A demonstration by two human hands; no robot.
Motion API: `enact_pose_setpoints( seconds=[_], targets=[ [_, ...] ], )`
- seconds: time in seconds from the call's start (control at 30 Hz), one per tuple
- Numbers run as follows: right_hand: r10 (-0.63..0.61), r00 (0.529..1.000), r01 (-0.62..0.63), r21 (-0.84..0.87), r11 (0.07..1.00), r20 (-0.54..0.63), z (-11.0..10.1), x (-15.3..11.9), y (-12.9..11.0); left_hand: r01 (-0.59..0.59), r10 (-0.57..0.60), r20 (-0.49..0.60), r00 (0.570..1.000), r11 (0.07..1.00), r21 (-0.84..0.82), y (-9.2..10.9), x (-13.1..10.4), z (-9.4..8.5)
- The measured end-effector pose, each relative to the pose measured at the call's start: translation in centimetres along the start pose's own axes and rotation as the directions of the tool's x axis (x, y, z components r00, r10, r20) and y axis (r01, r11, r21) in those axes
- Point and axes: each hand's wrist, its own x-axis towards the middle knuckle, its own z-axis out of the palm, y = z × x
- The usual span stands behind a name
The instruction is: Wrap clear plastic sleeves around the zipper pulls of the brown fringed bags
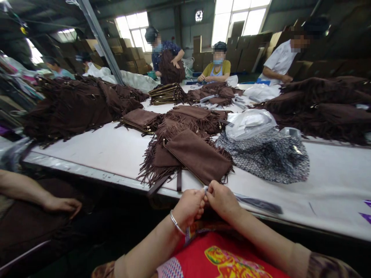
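The left hand (189, 206) and right hand (223, 199) meet fingertip to fingertip, both pinching a small pale piece (205, 189) too tiny to identify. The brown pouch (199, 156) lies just beyond at twelve o'clock, fringe beneath it; whether the piece joins it cannot be told. A light pinch with steady wrists seems best, avoiding any tug on the pouch. On the white counter (339, 166), speckled knit cloth (266, 158) sits at two o'clock, heaped fringed bags (78, 104) at ten. Co-workers and tall windows (237, 15) stand towards twelve.
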Motion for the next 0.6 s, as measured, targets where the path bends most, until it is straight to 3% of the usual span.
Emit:
enact_pose_setpoints(
  seconds=[0.03,0.1,0.17,0.23,0.3,0.4,0.5,0.6],
  targets=[
    [-0.037,0.999,0.037,0.007,0.999,0.039,-0.4,0.0,0.2,-0.103,0.119,-0.085,0.989,0.981,0.167,-0.4,-0.1,0.0],
    [-0.121,0.985,0.115,0.051,0.992,0.120,-1.5,0.2,0.6,-0.273,0.411,-0.153,0.899,0.797,0.538,-1.3,-0.2,-0.1],
    [-0.201,0.968,0.190,0.087,0.978,0.151,-3.0,0.7,0.8,-0.341,0.619,-0.073,0.782,0.523,0.781,-2.0,-0.3,-0.3],
    [-0.296,0.945,0.288,0.075,0.955,0.140,-4.5,1.5,0.6,-0.336,0.685,0.003,0.729,0.353,0.873,-2.6,-0.4,-0.6],
    [-0.410,0.898,0.410,0.034,0.912,0.159,-5.7,2.6,0.0,-0.322,0.704,0.033,0.710,0.282,0.904,-3.0,-0.4,-0.9],
    [-0.550,0.785,0.581,-0.028,0.814,0.285,-6.3,4.4,-1.3,-0.313,0.725,0.068,0.685,0.209,0.926,-3.4,-0.3,-1.2],
    [-0.617,0.671,0.708,-0.108,0.698,0.411,-6.2,5.8,-2.7,-0.284,0.692,0.121,0.712,0.125,0.951,-3.5,-0.3,-1.4],
    [-0.584,0.633,0.748,-0.206,0.631,0.508,-5.9,6.7,-4.1,-0.274,0.656,0.149,0.740,0.092,0.957,-3.4,-0.4,-1.6]
  ],
)
